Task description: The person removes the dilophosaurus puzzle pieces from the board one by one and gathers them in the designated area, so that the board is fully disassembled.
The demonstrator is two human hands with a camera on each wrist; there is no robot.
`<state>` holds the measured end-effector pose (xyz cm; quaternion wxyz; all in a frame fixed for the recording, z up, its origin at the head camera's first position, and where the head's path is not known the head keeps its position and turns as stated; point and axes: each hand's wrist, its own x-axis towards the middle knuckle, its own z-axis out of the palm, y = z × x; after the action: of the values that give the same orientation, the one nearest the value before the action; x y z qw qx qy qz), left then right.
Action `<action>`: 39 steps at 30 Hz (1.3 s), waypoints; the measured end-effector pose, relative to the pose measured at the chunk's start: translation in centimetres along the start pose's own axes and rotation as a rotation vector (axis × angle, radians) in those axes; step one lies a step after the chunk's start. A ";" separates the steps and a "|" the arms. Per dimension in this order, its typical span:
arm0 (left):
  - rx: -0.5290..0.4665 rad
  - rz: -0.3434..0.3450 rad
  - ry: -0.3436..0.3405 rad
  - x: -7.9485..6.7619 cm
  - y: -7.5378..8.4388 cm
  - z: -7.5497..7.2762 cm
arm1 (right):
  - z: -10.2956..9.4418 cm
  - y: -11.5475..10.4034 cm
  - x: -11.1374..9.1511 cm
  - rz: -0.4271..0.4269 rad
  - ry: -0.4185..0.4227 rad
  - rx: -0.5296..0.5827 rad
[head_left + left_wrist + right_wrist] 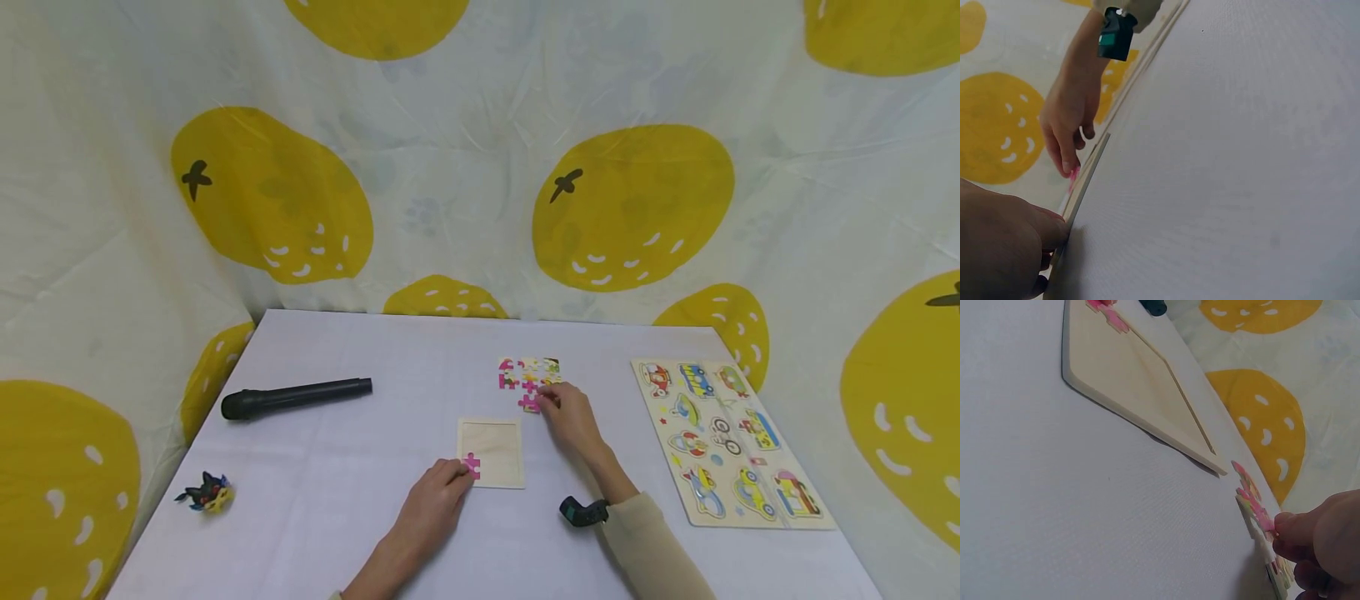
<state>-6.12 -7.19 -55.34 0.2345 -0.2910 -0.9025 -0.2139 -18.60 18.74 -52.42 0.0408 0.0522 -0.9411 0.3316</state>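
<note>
A square wooden puzzle tray lies on the table, with one pink jigsaw piece in its lower left corner. My left hand grips the tray's left edge, a fingertip by that piece; the left wrist view shows this hand against the rim. Beyond the tray lies a group of pink and yellow jigsaw pieces. At the near end of the group, my right hand pinches a pink piece. In the right wrist view, the thumb of this hand is on the pink piece.
To the right lies a wooden board of vehicle pictures. A black microphone lies at the left, with a small dark and yellow figurine nearer the front. A curtain with yellow fruit prints hangs behind the white table.
</note>
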 end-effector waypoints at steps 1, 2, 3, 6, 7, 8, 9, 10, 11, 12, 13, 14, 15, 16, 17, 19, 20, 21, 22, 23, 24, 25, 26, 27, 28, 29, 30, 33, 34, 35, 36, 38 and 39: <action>0.002 -0.003 -0.007 0.0 0.0 0.0 | 0.1 0.0 0.0 0.000 0.004 -0.006; 0.001 -0.005 -0.011 0.0 0.0 0.0 | 0.1 0.1 0.1 -0.005 0.007 -0.019; 0.001 -0.006 -0.014 0.0 0.0 0.0 | 0.2 0.2 0.1 -0.009 0.005 -0.031; 0.000 -0.001 -0.009 0.0 -0.1 0.1 | 0.4 0.3 0.1 -0.027 -0.006 -0.074; 0.001 0.004 -0.004 0.0 -0.1 0.1 | 0.4 0.3 0.1 -0.036 -0.010 -0.083; 0.001 0.009 0.002 0.0 -0.1 0.1 | 0.4 0.3 0.0 -0.041 -0.014 -0.091; 0.001 0.014 0.009 0.0 -0.2 0.2 | 0.4 0.3 0.0 -0.043 -0.018 -0.095; 0.001 0.017 0.016 0.0 -0.2 0.2 | 0.4 0.3 0.0 -0.044 -0.019 -0.100; -0.002 0.019 0.023 0.0 -0.2 0.2 | 0.4 0.2 0.0 -0.039 -0.021 -0.102; -0.004 0.022 0.029 0.0 -0.2 0.3 | 0.4 0.2 0.0 -0.034 -0.022 -0.103; -0.007 0.023 0.032 0.0 -0.2 0.3 | 0.4 0.2 0.0 -0.028 -0.024 -0.105; -0.011 0.023 0.034 0.0 -0.2 0.2 | 0.4 0.1 0.0 -0.020 -0.027 -0.106; -0.014 0.022 0.036 0.1 -0.2 0.2 | 0.4 0.1 0.0 -0.016 -0.029 -0.108; -0.016 0.021 0.036 0.1 -0.2 0.2 | 0.4 0.1 0.0 -0.013 -0.031 -0.110; -0.018 0.019 0.037 0.1 -0.2 0.2 | 0.4 0.1 0.0 -0.011 -0.033 -0.110; -0.018 0.017 0.036 0.1 -0.1 0.2 | 0.3 0.1 0.1 -0.013 -0.036 -0.109; -0.017 0.016 0.036 0.1 -0.1 0.1 | 0.3 0.1 0.1 -0.015 -0.037 -0.108; -0.015 0.015 0.035 0.1 -0.1 0.1 | 0.3 0.0 0.1 -0.016 -0.036 -0.103; -0.012 0.015 0.035 0.1 -0.1 0.1 | 0.2 0.0 0.0 -0.017 -0.036 -0.098; -0.011 0.014 0.035 0.1 -0.2 0.1 | 0.2 -0.1 0.0 -0.020 -0.034 -0.095; -0.011 0.012 0.035 0.0 -0.1 0.1 | 0.1 -0.1 0.0 -0.021 -0.031 -0.090; -0.011 0.011 0.035 0.0 -0.2 0.1 | 0.0 -0.2 -0.1 -0.024 -0.027 -0.090; -0.011 0.010 0.035 0.0 -0.1 0.1 | -0.1 -0.4 -0.2 -0.027 -0.022 -0.087; -0.011 0.008 0.033 0.1 -0.1 0.1 | -0.2 -0.6 -0.2 -0.031 -0.015 -0.082; -0.010 0.007 0.032 0.1 -0.1 0.0 | -0.2 -0.8 -0.3 -0.036 -0.011 -0.082; -0.012 0.006 0.032 0.1 -0.1 0.0 | -0.3 -1.1 -0.4 -0.038 -0.006 -0.079; -0.013 0.005 0.030 0.1 -0.1 0.0 | -0.3 -1.4 -0.5 -0.037 -0.002 -0.077; -0.021 0.003 0.029 0.1 -0.1 0.0 | -0.3 -2.4 -1.0 -0.027 -0.008 -0.072; -0.028 0.001 0.031 0.1 -0.1 0.0 | -0.3 -2.7 -1.2 -0.021 -0.015 -0.076; -0.036 -0.002 0.034 0.1 -0.1 0.0 | -0.2 -3.0 -1.4 -0.019 -0.023 -0.080; -0.039 -0.007 0.037 0.0 -0.1 0.1 | -0.1 -3.3 -1.6 -0.017 -0.034 -0.080; -0.043 -0.022 0.044 -0.1 -0.1 0.1 | 0.1 -3.8 -2.0 -0.020 -0.057 -0.071; -0.045 -0.032 0.047 -0.1 -0.1 0.2 | 0.2 -4.0 -2.2 -0.023 -0.067 -0.063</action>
<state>-6.15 -7.27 -55.58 0.2457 -0.2765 -0.8962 -0.2449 -15.94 15.63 -50.35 0.0147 0.0730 -0.9513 0.2992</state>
